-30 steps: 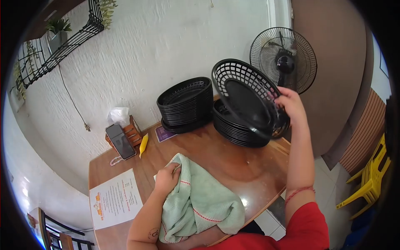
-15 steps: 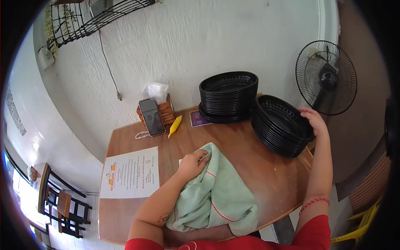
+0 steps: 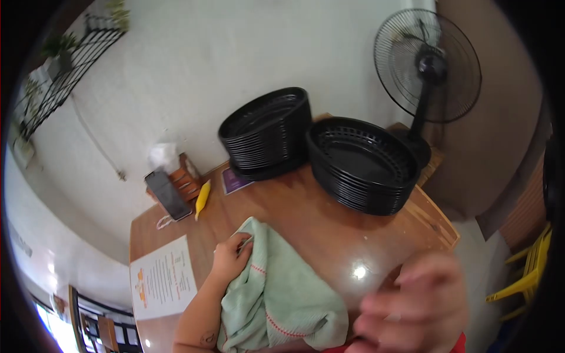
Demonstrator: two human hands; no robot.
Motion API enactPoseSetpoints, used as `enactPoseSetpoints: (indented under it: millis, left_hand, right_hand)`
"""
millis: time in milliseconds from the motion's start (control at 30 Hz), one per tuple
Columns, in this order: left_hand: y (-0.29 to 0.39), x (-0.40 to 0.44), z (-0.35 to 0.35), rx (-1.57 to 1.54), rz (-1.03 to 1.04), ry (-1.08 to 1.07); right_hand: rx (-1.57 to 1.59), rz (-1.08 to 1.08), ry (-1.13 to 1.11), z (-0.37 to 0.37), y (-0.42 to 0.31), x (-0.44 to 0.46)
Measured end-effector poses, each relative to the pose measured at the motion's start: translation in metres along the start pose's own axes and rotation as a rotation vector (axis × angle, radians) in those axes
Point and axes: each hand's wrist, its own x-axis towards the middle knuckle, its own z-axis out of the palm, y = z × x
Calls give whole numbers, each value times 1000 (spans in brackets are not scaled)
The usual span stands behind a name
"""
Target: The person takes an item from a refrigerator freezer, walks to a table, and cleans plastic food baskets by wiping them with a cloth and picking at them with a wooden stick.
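My left hand (image 3: 231, 257) is closed on the upper edge of a light green towel (image 3: 288, 288) with red stitched lines, bunched on the wooden table (image 3: 347, 238). Close to the camera, at the lower right, my right hand (image 3: 415, 306) is raised and smeared by motion; I cannot make out whether it holds anything. Beyond it stands a stack of black oval plastic baskets (image 3: 362, 170), apart from both hands. A second, taller stack of black baskets (image 3: 265, 138) is to its left, near the wall.
A phone (image 3: 169, 196) leans against a wooden holder (image 3: 187, 176), beside a yellow banana-shaped item (image 3: 203, 200). A printed sheet (image 3: 163, 279) lies at the left, a purple card (image 3: 235, 181) by the baskets. A black fan (image 3: 428, 65) and yellow chair (image 3: 524, 276) are at right.
My right hand has left the rim of the right basket stack and come back toward me. My left hand still grips the towel. The camera view has shifted and tilted.
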Motion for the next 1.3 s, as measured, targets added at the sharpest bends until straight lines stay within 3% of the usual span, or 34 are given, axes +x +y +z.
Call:
enactPoseSetpoints:
  millis: [167,533,567,633,700,733,800,900,967,1033,1133,1300]
  left_hand:
    - [3,2,4,-48,-61,-35]
    - [2,3,8,-76,-70,-33]
    - [2,2,9,-68,-66,-27]
    - [2,5,7,-47,-54,14]
    - [3,7,5,-63,-59,33]
    - [5,6,5,-75,-65,29]
    - [6,5,5,-99,-83,21]
    - [5,5,5,-74,-88,38]
    - [3,5,4,38,-6,7]
    - [7,4,1,34,-11,-2]
    - [5,3,0,37,24,3]
    - [3,4,2,54,57,16]
  right_hand:
    - [-119,87,21,9,15,-11]
    - [-292,45,-9,42,27,20]
    - [-105,441,-81,40,23,27]
    - [18,400,-76,37,62,43]
    - [-278,349,-279,48,91,49]
    - [-269,337,-278,55,104,57]
    - [-605,425,-718,75,129,79]
    - [-712,331,-715,121,179,99]
    - [-808,105,-708,143,210,103]
    - [-812,322,-1003,152,208,123]
    - [-763,401,-1028,161,217,133]
    - [-793,254,-913,164,226,129]
